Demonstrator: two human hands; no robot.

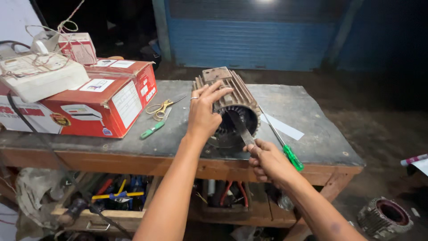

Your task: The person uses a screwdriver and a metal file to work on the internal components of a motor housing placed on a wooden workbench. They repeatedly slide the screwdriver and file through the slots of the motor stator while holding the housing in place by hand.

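L hand flat on the finned motor housing, fingers spread over its top edge. R hand grips a flat metal strip poked into the housing's open bore. Green-handled screwdriver just beside R hand. Scissors and small green tool near L hand, red box beyond them.

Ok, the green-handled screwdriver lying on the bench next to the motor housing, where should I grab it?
Take the green-handled screwdriver by its green handle, coming from the near right edge of the bench. The handle points toward that edge and lies clear, while the thin shaft runs back beside the motor housing and the right hand.
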